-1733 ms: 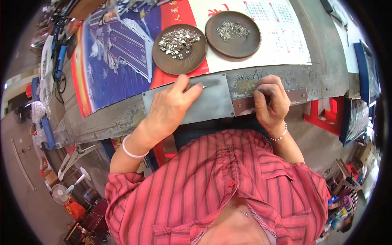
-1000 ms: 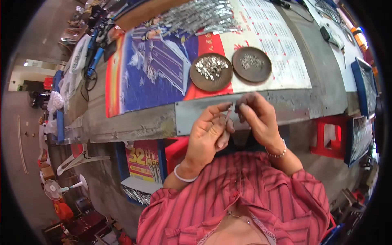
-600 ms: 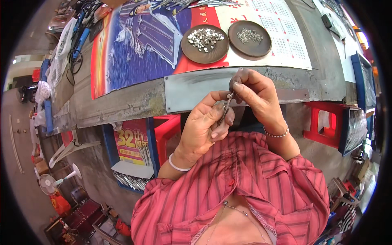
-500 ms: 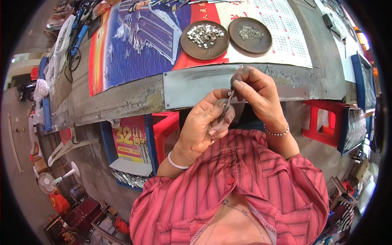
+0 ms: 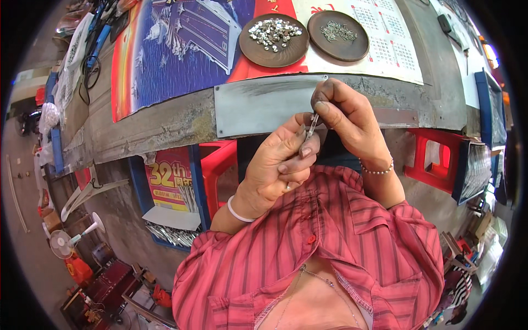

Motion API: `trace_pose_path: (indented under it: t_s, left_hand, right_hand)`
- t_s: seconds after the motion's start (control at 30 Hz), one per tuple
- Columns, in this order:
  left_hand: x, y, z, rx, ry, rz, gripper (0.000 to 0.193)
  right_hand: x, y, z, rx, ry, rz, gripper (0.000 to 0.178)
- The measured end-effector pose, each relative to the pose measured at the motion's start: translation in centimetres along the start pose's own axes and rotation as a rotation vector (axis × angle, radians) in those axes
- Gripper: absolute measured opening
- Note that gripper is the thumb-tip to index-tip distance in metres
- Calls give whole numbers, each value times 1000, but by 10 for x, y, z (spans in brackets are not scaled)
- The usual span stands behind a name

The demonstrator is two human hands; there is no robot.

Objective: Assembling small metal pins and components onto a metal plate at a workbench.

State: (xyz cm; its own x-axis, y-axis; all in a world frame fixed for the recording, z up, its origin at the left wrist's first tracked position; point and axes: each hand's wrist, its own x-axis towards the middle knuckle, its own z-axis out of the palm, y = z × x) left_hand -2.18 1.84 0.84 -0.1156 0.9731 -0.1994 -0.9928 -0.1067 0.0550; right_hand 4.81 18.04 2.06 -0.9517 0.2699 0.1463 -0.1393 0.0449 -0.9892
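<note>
A slim, shiny metal piece [image 5: 311, 128] runs between my two hands, just off the near edge of the workbench. My left hand [image 5: 283, 157] is closed around its lower part, fingers curled and thumb pressed on it. Its upper end meets the pinched thumb and forefinger of my right hand [image 5: 349, 118]. Whether those fingertips also hold some small part, I cannot make out. Beyond my hands, a brown plate [image 5: 300, 55] carries many small silver round pieces. Beside it, a second brown plate [image 5: 360, 50] carries thin little metal pins.
A pale metal plate [image 5: 247, 107] is fixed along the bench edge [image 5: 159, 124]. Under the plates lies a printed poster [image 5: 181, 71]. A blue box [image 5: 202, 181] with slender metal pieces stands lower left, near a red stool [image 5: 220, 170]. Another red stool [image 5: 423, 157] and blue tray [image 5: 461, 170] stand right.
The bench and plates sit slightly higher in the picture. The metal piece has turned and now shows a bright face where it looked darker. Both hands keep their hold.
</note>
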Motion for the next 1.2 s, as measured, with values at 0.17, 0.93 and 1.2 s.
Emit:
trace_pose_path:
  t_s: [0.17,0.93,1.2]
  left_hand:
    - [5,5,2,-13,19,9,22]
    - [8,-28,-4,819,171,696,20]
    - [5,-23,1,559,260,518,22]
  right_hand:
    - [3,-1,4,119,85,139,15]
    - [-9,14,27,-352,232,-153,26]
    - [-9,14,27,-168,186,33,23]
